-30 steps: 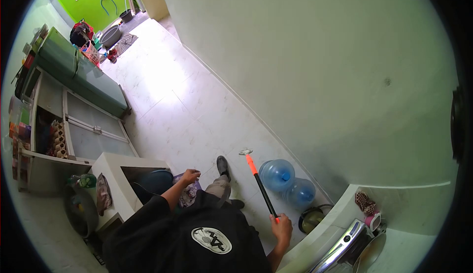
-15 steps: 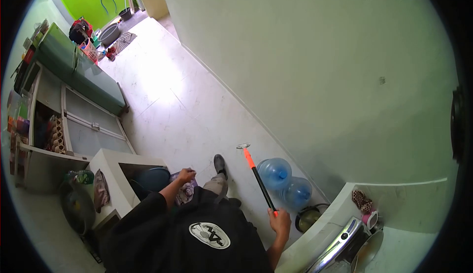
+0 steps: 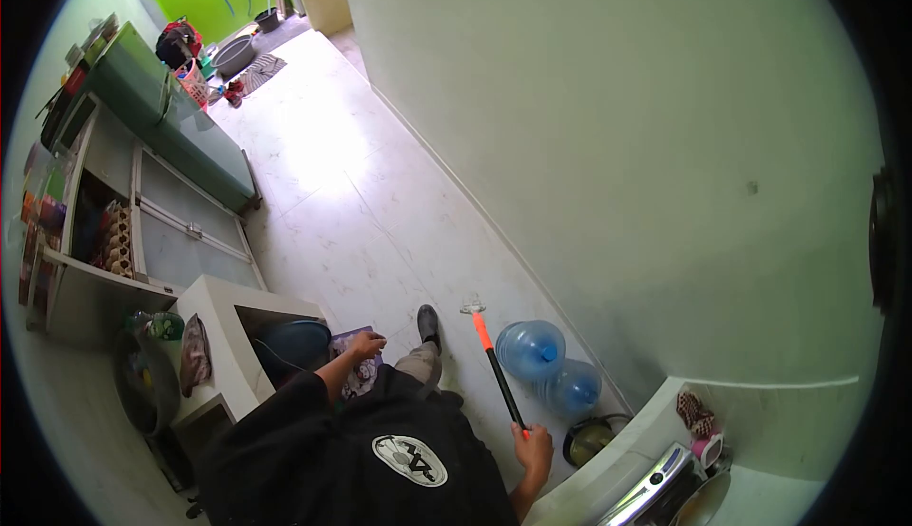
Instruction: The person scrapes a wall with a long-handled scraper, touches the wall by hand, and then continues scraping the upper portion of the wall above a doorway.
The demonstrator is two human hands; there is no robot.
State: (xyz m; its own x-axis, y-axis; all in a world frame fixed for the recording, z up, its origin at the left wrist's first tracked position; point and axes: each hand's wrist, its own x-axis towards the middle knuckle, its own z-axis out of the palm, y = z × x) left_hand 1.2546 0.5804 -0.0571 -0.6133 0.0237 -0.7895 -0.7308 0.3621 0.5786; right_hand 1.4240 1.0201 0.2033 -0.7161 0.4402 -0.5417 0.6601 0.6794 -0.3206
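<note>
My right hand (image 3: 534,450) is closed round the lower end of a long-handled scraper (image 3: 502,377). Its shaft is black with orange sections, and a small pale crosswise head points forward over the floor. Two blue water jugs (image 3: 530,350) stand just right of the shaft, and a dark green rounded pot (image 3: 591,441) lies close to my right hand. My left hand (image 3: 366,344) is held out at my left side with nothing in it, fingers loosely bent and apart. Below it shows a purple patterned item (image 3: 359,379), partly hidden by my arm.
A pale tiled floor (image 3: 328,231) runs forward along a long wall (image 3: 589,127). On the left are a white counter (image 3: 211,309), a glass-doored cabinet (image 3: 185,265) and a green fridge (image 3: 195,146). A gas stove (image 3: 646,488) sits at lower right. Basins and baskets lie far ahead.
The view has shifted, so the far room sits further right and the jugs lower. My right hand still grips the scraper, whose head appears lower. My left hand has swung slightly.
</note>
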